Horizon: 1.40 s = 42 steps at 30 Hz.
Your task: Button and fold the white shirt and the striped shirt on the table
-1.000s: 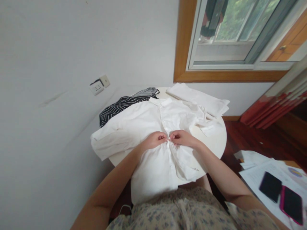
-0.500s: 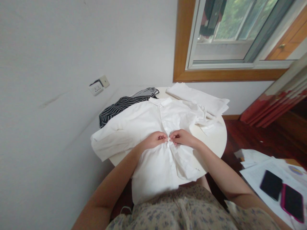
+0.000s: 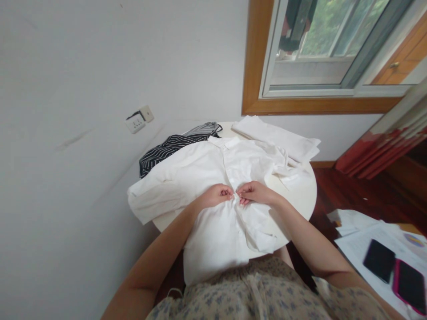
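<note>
The person's left hand point(image 3: 216, 195) and right hand point(image 3: 254, 193) meet fingertip to fingertip at the front opening of a white shirt point(image 3: 213, 186) — both pinched closed on the fabric along its placket. The shirt lies spread, collar away from the person, over a round white table point(image 3: 302, 200), its hem hanging off the near edge. On the same table, a striped garment point(image 3: 173, 146) rests at the far left and a folded white cloth point(image 3: 276, 138) at the far right — both touching the shirt
</note>
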Each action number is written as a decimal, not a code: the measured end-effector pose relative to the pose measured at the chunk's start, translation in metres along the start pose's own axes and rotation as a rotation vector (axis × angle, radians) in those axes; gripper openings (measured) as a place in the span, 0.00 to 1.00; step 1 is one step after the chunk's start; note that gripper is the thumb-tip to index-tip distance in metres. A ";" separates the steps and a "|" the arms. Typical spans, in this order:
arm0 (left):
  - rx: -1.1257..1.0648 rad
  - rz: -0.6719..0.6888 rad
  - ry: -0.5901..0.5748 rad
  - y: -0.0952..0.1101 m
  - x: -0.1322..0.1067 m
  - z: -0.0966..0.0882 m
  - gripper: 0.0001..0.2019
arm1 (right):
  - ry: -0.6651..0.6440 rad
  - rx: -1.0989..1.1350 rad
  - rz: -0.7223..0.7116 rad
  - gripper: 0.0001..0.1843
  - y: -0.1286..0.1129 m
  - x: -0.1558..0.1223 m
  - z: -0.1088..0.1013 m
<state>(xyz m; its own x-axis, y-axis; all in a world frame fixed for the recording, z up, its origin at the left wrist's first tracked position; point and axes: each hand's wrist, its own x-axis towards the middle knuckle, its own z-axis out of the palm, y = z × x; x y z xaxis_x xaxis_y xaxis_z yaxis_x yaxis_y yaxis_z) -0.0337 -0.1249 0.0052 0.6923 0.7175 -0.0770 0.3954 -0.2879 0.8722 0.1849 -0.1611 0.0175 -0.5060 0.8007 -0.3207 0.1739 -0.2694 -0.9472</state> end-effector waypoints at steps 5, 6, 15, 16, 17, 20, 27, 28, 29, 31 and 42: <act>-0.007 0.010 0.011 0.000 -0.001 0.001 0.17 | 0.081 0.033 0.007 0.05 -0.001 0.003 0.004; -0.010 0.010 0.012 -0.001 0.000 0.002 0.17 | 0.096 0.032 0.001 0.05 -0.001 0.003 0.005; 0.024 0.007 0.016 0.004 -0.002 0.000 0.14 | 0.179 -0.025 -0.004 0.01 0.000 0.006 0.011; 0.034 0.006 0.016 0.005 -0.002 0.000 0.14 | 0.187 -0.033 -0.002 0.01 0.001 0.007 0.011; 0.040 0.003 0.014 0.005 -0.002 0.000 0.14 | 0.192 -0.039 -0.001 0.01 0.001 0.007 0.012; 0.042 -0.015 0.018 0.004 -0.002 0.000 0.13 | 0.188 -0.067 -0.018 0.01 0.004 0.009 0.014; -0.015 -0.065 0.010 -0.002 0.000 -0.003 0.11 | 0.268 -0.429 -0.200 0.03 0.010 0.010 0.020; -0.011 -0.056 0.001 -0.002 0.000 -0.004 0.11 | 0.276 -0.483 -0.225 0.03 0.009 0.010 0.021; -0.003 -0.046 -0.007 -0.002 0.000 -0.005 0.11 | 0.280 -0.527 -0.244 0.03 0.007 0.009 0.022; 0.018 -0.029 -0.018 0.000 -0.001 -0.006 0.12 | 0.289 -0.599 -0.268 0.04 0.003 0.006 0.024; -0.003 -0.039 0.038 -0.005 0.001 -0.002 0.16 | 0.343 -0.838 -0.366 0.05 0.004 0.005 0.028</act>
<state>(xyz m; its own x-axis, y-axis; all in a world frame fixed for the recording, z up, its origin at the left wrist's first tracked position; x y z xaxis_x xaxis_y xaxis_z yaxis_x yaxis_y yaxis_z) -0.0363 -0.1213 0.0021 0.6533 0.7514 -0.0926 0.4199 -0.2578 0.8702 0.1589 -0.1728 0.0122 -0.3983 0.9071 0.1364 0.6662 0.3883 -0.6367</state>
